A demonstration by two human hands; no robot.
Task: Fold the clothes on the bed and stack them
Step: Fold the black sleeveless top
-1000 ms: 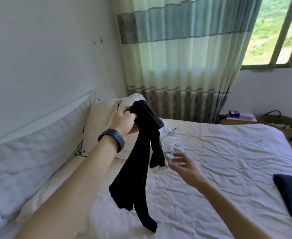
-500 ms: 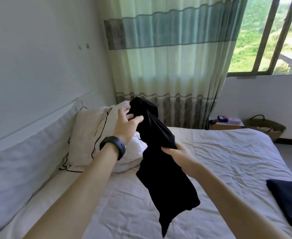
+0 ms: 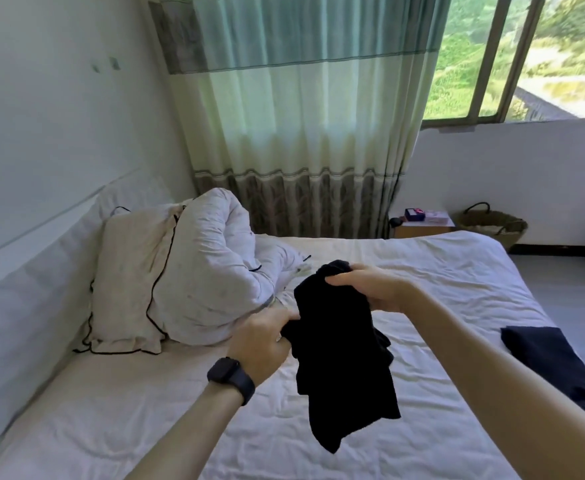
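Note:
A black garment (image 3: 343, 362) hangs bunched in the air above the white bed (image 3: 422, 271). My left hand (image 3: 261, 341), with a dark watch on its wrist, grips the garment's left edge. My right hand (image 3: 367, 289) grips its top edge, a little higher and further away. The cloth droops below both hands without touching the sheet. A dark navy folded garment (image 3: 557, 365) lies flat on the bed at the right edge.
A cream pillow (image 3: 128, 282) and a bunched white duvet (image 3: 215, 271) lean against the padded headboard at the left. Beyond the bed stand a striped curtain (image 3: 301, 133), a small bedside table (image 3: 422, 223) and a woven basket (image 3: 492, 225) on the floor.
Both hands came lower and nearer with the black garment. My right hand, free a second ago, now holds its top edge. The view has tilted down.

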